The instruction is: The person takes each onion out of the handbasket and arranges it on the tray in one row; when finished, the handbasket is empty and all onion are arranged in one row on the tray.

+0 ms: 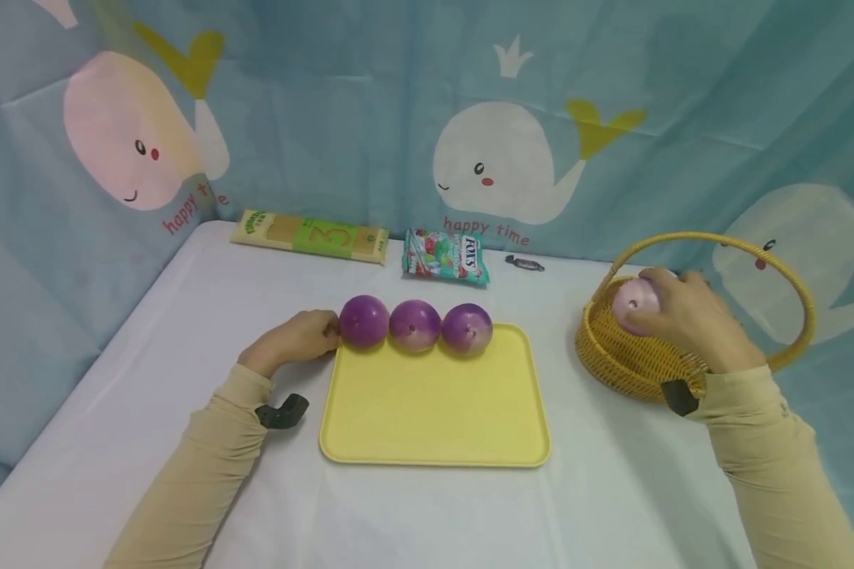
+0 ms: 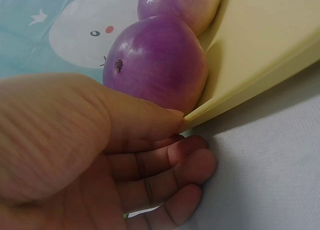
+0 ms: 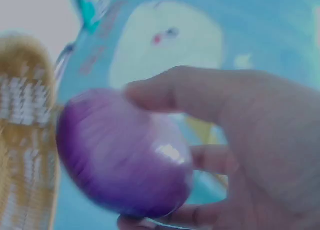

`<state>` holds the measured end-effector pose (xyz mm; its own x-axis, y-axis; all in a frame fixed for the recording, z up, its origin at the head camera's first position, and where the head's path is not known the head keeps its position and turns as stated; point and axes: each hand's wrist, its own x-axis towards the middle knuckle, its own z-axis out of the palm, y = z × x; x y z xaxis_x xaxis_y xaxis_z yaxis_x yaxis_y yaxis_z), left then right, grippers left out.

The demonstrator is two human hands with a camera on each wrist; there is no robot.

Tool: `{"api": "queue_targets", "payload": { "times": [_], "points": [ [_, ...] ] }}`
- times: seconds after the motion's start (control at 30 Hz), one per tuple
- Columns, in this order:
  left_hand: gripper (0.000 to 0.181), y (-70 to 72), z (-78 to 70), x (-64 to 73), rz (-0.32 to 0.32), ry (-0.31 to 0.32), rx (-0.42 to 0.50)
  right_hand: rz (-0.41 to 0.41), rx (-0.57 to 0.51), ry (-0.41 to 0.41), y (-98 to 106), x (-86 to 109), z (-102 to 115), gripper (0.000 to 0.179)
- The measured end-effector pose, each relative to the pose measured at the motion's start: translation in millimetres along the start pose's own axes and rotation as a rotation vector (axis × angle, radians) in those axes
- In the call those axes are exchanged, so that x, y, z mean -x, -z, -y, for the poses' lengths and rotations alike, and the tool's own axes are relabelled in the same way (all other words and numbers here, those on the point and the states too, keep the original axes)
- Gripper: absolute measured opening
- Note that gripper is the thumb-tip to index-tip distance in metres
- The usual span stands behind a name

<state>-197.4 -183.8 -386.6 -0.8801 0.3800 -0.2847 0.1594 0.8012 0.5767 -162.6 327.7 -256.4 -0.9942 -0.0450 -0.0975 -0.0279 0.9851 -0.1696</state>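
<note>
My right hand (image 1: 697,312) grips a purple onion (image 3: 122,152), thumb and fingers spread round its sides. In the head view that onion overlaps the opening of the wicker basket (image 1: 608,367). My left hand (image 1: 295,340) is at the far left corner of the yellow tray (image 1: 434,411). Its thumb lies on the tray's rim and its curled fingers sit below, pinching the corner, in the left wrist view. Three more purple onions stand in a row along the tray's far edge: a left one (image 1: 364,322), a middle one (image 1: 414,326) and a right one (image 1: 466,329).
Behind the tray lie a long noodle packet (image 1: 309,237), a green candy bag (image 1: 444,257) and a small dark wrapped candy (image 1: 525,263). The basket's tall handle (image 1: 704,235) arches over its opening. A blue whale-print curtain (image 1: 349,118) hangs behind the white table (image 1: 270,490).
</note>
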Motion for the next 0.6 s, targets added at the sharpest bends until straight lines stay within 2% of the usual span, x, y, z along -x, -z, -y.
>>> {"api": "queue_targets", "payload": {
  "times": [0.13, 0.27, 0.47, 0.6],
  "points": [
    [0.030, 1.3, -1.3, 1.0, -0.003, 0.007, -0.003, -0.071, -0.061, 0.047, 1, 6.9, 29, 0.077],
    [0.030, 1.6, -2.1, 1.3, -0.002, 0.006, 0.001, -0.105, -0.104, 0.124, -10, 4.1, 53, 0.077],
    [0.030, 0.2, -1.4, 0.0, -0.011, 0.000, -0.005, -0.084, -0.128, 0.219, -41, -8.2, 72, 0.070],
    [0.030, -0.1, -2.2, -0.6, -0.011, -0.006, -0.007, -0.056, -0.138, 0.245, -62, -14.4, 78, 0.069]
  ]
}}
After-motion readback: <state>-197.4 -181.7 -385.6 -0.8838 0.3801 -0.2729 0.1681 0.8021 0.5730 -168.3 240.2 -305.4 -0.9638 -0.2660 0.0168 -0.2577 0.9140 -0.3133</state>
